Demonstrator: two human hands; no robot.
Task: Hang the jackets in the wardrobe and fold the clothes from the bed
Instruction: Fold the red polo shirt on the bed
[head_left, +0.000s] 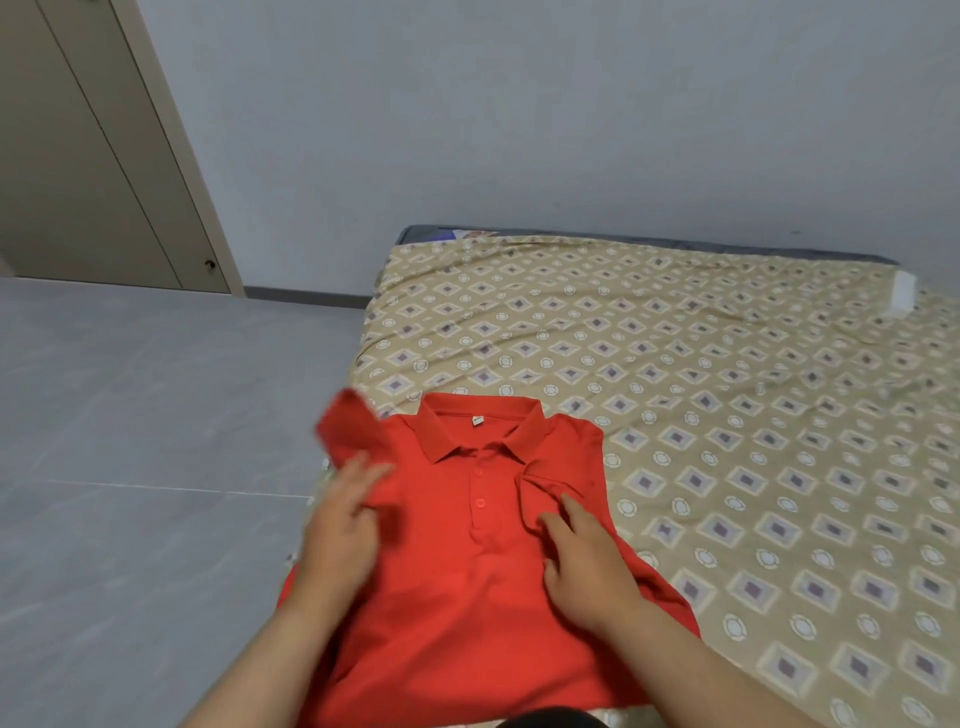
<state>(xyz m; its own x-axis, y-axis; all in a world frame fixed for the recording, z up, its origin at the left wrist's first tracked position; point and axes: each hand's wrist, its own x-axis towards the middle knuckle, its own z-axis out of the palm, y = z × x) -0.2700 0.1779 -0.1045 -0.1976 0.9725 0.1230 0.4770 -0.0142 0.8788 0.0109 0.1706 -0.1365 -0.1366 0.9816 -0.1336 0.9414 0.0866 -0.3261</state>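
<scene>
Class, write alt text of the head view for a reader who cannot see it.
A red polo shirt lies front up on a beige patterned bed sheet. The right hand rests flat on its chest; the blurred left hand touches it by the raised sleeve.

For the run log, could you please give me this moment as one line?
step: folding red polo shirt | place: bed | left hand: on raised sleeve, blurred | right hand: pressing chest fabric
</scene>
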